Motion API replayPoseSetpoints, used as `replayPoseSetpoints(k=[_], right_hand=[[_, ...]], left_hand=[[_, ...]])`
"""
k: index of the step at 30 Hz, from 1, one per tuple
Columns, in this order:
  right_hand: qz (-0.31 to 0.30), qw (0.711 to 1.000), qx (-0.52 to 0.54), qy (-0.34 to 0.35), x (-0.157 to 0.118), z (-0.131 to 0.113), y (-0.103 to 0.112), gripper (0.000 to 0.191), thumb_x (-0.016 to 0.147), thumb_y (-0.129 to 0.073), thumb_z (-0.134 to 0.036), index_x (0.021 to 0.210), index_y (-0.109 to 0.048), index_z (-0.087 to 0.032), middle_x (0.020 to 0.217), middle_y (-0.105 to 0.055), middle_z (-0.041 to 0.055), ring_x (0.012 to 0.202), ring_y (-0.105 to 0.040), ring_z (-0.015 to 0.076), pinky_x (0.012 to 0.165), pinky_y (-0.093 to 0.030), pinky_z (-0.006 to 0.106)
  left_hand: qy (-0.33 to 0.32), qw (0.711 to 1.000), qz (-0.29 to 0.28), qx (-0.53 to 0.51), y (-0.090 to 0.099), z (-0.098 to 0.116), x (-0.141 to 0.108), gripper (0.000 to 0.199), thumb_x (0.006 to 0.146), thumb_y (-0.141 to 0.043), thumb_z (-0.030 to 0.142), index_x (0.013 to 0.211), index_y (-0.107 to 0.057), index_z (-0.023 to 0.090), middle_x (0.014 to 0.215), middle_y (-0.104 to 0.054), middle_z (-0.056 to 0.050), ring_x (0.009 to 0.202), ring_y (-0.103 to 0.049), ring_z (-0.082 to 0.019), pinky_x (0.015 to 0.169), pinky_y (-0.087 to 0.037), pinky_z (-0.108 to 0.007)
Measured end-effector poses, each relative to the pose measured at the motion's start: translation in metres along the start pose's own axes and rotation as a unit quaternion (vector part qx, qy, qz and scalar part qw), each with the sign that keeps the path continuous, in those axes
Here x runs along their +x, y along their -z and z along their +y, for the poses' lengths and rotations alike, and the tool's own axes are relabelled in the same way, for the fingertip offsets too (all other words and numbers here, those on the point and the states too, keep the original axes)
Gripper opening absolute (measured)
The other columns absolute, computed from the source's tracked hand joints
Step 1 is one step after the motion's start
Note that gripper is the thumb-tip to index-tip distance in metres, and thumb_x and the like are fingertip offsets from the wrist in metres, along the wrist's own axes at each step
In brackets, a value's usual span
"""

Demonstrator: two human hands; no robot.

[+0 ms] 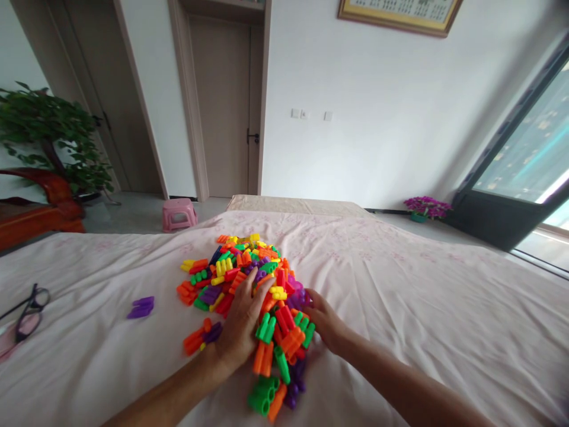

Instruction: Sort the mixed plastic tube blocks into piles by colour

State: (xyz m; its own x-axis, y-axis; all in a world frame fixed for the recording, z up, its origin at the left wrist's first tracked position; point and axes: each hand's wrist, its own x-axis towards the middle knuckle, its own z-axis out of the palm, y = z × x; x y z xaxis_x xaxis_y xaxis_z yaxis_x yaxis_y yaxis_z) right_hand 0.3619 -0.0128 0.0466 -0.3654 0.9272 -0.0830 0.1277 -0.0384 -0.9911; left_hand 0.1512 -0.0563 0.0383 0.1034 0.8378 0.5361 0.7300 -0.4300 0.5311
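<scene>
A heap of plastic building blocks in red, orange, yellow, green and purple lies on the bedsheet in front of me. They look like short joined tubes. My left hand rests against the near left side of the heap, thumb and fingers apart; some fingertips are lost among the blocks. At the right edge, the bent fingers of my right hand are on a purple block, slightly blurred. Green block and red block lie between my hands. Nearest to me are a green block and an orange block.
A lone purple block lies left of the heap, with eyeglasses farther left. The pale floral sheet is wrinkled. Beyond its edge stand a pink stool, a potted plant and purple flowers.
</scene>
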Motion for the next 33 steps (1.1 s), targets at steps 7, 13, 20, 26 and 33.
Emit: replayPoseSetpoints(k=[7,13,20,26,33], right_hand=[[0.015,0.997,0.072,0.022,0.036,-0.036,-0.017,0.028,0.058,-0.052,-0.018,0.086,-0.055,-0.018,0.066,-0.062,-0.0027,0.054,-0.06,0.0132,0.05,-0.049,0.023],[0.034,0.982,-0.155,0.107,0.072,-0.059,-0.022,0.035,0.068,-0.05,-0.011,0.102,-0.053,-0.02,0.065,-0.063,-0.0036,0.054,-0.061,0.0129,0.05,-0.048,0.021],[0.13,0.95,-0.257,0.12,0.077,-0.054,0.006,0.042,0.075,-0.051,-0.012,0.117,-0.052,-0.02,0.077,-0.068,0.0015,0.061,-0.063,0.0144,0.054,-0.049,0.023],[0.111,0.989,-0.096,0.022,0.037,-0.027,0.05,0.041,0.072,-0.056,-0.024,0.112,-0.049,-0.017,0.07,-0.068,0.0019,0.059,-0.066,0.0185,0.049,-0.053,0.027],[0.092,0.993,-0.061,-0.033,-0.014,0.0,0.069,0.045,0.07,-0.06,-0.035,0.11,-0.049,-0.016,0.066,-0.067,0.0015,0.053,-0.063,0.0175,0.047,-0.049,0.027]], left_hand=[[0.073,0.994,0.079,-0.036,0.015,-0.017,0.05,0.067,0.07,-0.061,0.006,0.134,-0.051,0.022,0.139,-0.043,-0.013,0.138,-0.039,-0.029,0.116,-0.033,-0.048],[0.107,0.99,0.086,-0.033,0.042,-0.046,0.089,0.064,0.067,-0.057,0.005,0.13,-0.054,0.017,0.135,-0.047,-0.014,0.133,-0.044,-0.029,0.116,-0.033,-0.048],[0.053,0.995,0.073,0.033,0.074,-0.046,0.054,0.052,0.083,-0.056,0.021,0.134,-0.05,0.017,0.15,-0.035,-0.016,0.144,-0.03,-0.03,0.12,-0.025,-0.049],[-0.12,0.979,-0.082,0.145,0.074,-0.005,-0.038,0.08,0.08,-0.066,0.051,0.15,-0.033,0.029,0.159,-0.024,-0.014,0.145,-0.024,-0.036,0.111,-0.035,-0.055],[-0.363,0.91,-0.085,0.183,0.031,0.048,-0.069,0.059,0.086,-0.06,0.048,0.142,-0.045,0.039,0.149,-0.045,-0.009,0.142,-0.032,-0.029,0.115,-0.022,-0.053]])
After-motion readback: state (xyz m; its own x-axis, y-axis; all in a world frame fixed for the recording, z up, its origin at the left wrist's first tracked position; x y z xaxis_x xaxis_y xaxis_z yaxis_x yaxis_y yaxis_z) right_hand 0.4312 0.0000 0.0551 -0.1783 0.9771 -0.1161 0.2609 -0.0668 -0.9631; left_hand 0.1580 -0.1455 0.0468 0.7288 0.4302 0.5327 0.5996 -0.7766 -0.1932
